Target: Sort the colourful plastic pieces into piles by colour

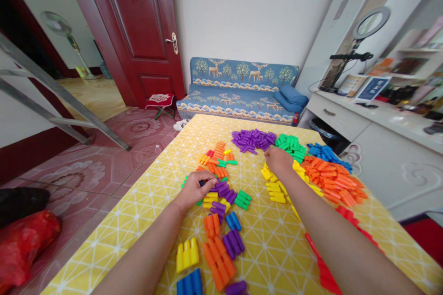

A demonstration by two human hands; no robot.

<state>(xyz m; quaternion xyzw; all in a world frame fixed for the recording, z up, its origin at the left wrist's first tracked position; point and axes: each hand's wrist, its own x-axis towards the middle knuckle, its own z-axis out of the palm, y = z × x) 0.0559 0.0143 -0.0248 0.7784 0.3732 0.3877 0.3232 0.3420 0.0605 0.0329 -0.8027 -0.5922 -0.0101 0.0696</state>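
A yellow patterned table [266, 235] carries many coloured plastic peg-like blocks. My left hand [194, 189] rests on the mixed heap of blocks [221, 193] at centre left, fingers curled and pinched onto a block I cannot name. My right hand [278, 160] reaches farther out, knuckles up, fingers bent down over the yellow pile [273, 183] beside the green pile [290, 145]. What its fingers hold is hidden. Sorted piles lie beyond: purple [252, 139], blue [325, 153], orange [332, 179] and red [346, 214].
Loose orange, yellow, blue and purple blocks [216, 253] lie near the front edge. A blue patterned sofa [238, 90] stands behind the table, a red door [138, 32] to the left, a white cabinet [380, 147] with a ring light on the right. A ladder [58, 101] leans at left.
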